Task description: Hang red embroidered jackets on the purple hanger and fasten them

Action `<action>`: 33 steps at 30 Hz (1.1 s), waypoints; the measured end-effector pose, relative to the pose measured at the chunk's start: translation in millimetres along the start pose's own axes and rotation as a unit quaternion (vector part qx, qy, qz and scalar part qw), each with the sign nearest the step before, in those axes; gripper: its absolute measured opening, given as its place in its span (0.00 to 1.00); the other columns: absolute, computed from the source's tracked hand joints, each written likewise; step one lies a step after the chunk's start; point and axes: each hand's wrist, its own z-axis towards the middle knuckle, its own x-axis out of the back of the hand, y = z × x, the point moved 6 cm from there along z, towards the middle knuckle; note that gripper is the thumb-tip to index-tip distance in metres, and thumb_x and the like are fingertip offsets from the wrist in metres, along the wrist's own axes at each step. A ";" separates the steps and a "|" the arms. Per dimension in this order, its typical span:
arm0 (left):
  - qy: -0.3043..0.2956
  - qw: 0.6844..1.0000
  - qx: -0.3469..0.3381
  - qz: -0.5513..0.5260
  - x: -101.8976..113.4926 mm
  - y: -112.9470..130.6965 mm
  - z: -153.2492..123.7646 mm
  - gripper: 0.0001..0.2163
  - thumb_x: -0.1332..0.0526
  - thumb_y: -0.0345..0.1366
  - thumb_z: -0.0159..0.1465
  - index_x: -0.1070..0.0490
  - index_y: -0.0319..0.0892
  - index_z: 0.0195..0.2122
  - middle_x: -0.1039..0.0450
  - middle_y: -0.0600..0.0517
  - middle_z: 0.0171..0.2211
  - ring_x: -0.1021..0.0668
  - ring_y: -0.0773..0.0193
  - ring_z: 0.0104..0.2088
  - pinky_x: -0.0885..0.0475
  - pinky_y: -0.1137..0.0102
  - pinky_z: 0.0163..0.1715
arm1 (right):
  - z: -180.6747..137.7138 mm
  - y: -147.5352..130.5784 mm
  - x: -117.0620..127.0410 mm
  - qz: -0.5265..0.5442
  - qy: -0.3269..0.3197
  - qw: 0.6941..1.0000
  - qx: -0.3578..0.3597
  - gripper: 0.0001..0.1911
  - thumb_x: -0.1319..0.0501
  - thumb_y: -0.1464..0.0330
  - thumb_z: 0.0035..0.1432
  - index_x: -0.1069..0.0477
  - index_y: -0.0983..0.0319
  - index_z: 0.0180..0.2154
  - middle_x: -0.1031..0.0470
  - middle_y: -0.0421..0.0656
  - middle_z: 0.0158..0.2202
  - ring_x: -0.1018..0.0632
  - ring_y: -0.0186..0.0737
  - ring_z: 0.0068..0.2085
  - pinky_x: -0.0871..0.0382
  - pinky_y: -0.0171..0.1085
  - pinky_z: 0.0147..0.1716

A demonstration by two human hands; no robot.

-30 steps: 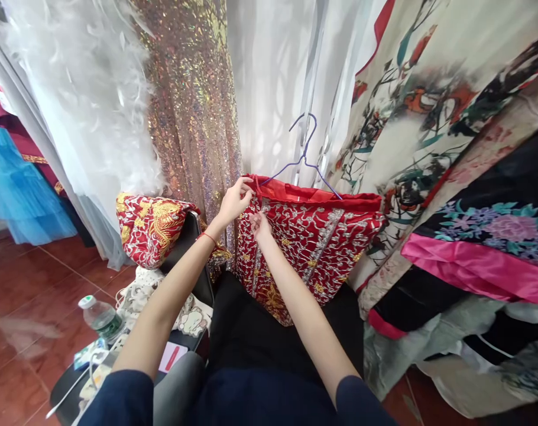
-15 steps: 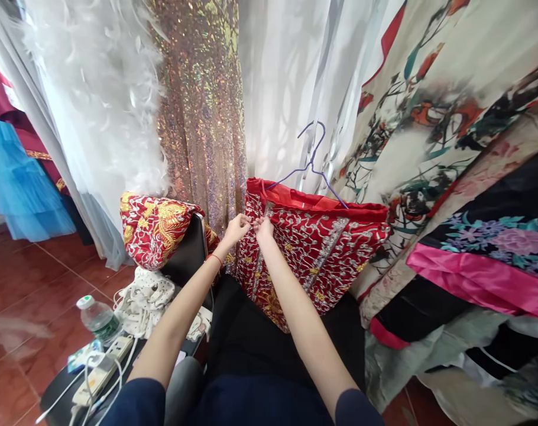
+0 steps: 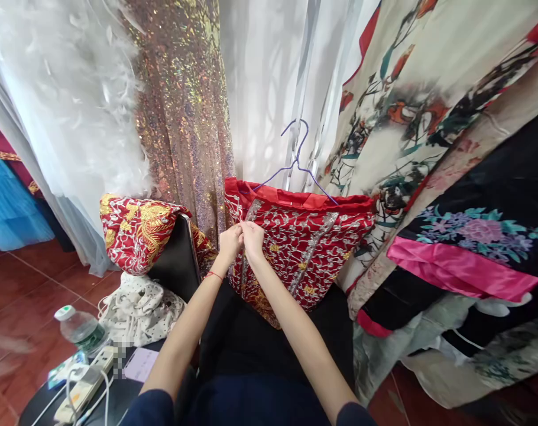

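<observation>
A red garment (image 3: 308, 248) with gold and silver embroidery hangs on a purple wire hanger (image 3: 295, 163) right in front of me. My left hand (image 3: 230, 241) and my right hand (image 3: 252, 239) sit side by side on its left front edge, a little below the neckline. Both hands have their fingers pinched together on the embroidered fabric. What lies between the fingertips is too small to make out. A red thread bracelet circles my left wrist.
A second red and gold garment (image 3: 136, 234) drapes a black chair (image 3: 175, 263) on the left. A low black table (image 3: 42, 402) carries a water bottle (image 3: 80, 328) and a power strip (image 3: 80, 390). Feathered, sequinned, white, floral and black-and-pink dresses hang all around.
My left hand dropped from the garment's top left corner down to meet my right hand. Both hands now pinch the front edge together. The view shifted slightly.
</observation>
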 end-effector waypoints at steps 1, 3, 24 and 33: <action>-0.001 1.000 0.003 0.003 -0.2 2.1 -1.8 0.10 0.45 0.30 0.66 0.22 0.44 0.38 0.18 0.44 0.41 0.18 0.54 0.40 0.31 0.68 0.37 | -0.7 -5.5 -2.4 0.000 -0.001 1.000 0.007 0.09 0.40 0.74 0.53 0.31 0.61 0.21 0.29 0.32 0.15 0.35 0.27 0.15 0.44 0.28 0.16; -0.002 1.000 0.010 0.009 -1.1 6.6 -6.8 0.11 0.45 0.30 0.66 0.22 0.43 0.40 0.18 0.42 0.40 0.18 0.53 0.40 0.31 0.67 0.36 | -0.6 -18.1 -7.2 0.006 0.001 1.000 0.021 0.09 0.40 0.73 0.54 0.31 0.61 0.22 0.25 0.34 0.18 0.34 0.26 0.15 0.42 0.28 0.16; 0.000 0.999 0.040 0.034 -31.4 35.2 -52.7 0.16 0.54 0.37 0.74 0.28 0.40 0.44 0.21 0.41 0.41 0.19 0.56 0.41 0.33 0.68 0.35 | 1.9 -153.9 -9.2 -0.582 0.025 0.741 0.335 0.12 0.46 0.68 0.67 0.24 0.64 0.40 0.19 0.54 0.43 0.22 0.53 0.49 0.33 0.45 0.47; 0.000 0.999 0.045 0.023 -27.7 35.6 -64.0 0.15 0.53 0.36 0.74 0.27 0.38 0.44 0.21 0.41 0.39 0.19 0.58 0.38 0.34 0.70 0.34 | 15.4 -123.8 -16.3 -0.640 -0.016 0.753 0.154 0.19 0.43 0.57 0.65 0.23 0.65 0.36 0.19 0.55 0.41 0.21 0.54 0.47 0.37 0.48 0.51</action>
